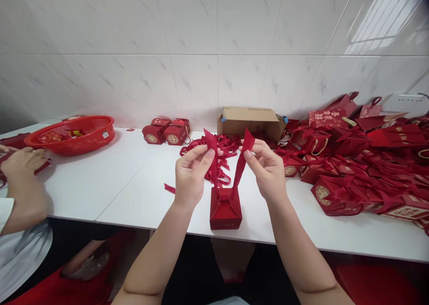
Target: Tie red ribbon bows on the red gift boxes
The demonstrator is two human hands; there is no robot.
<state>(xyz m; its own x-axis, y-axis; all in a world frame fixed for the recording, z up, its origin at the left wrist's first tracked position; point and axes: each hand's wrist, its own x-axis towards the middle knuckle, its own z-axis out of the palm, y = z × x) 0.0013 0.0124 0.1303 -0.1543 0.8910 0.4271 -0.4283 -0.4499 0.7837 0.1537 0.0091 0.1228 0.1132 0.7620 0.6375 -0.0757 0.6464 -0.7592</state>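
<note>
A small dark red gift box (225,215) stands upright at the table's front edge, between my forearms. A red ribbon (239,169) comes up from its top, its two ends spread apart in a V. My left hand (191,171) pinches one ribbon end between thumb and fingers. The other end is pinched by my right hand (268,169) at about the same height. Both ribbon tips stick up above my fingers. Behind my hands lies a heap of loose red ribbons (223,175), partly hidden by them.
An open cardboard box (250,115) lies against the tiled wall. Many red gift boxes (342,193) are piled at the right. Two round-topped boxes (177,131) stand at the back. A red plastic basket (83,144) holds packets at the left, near a co-worker's hand (25,162).
</note>
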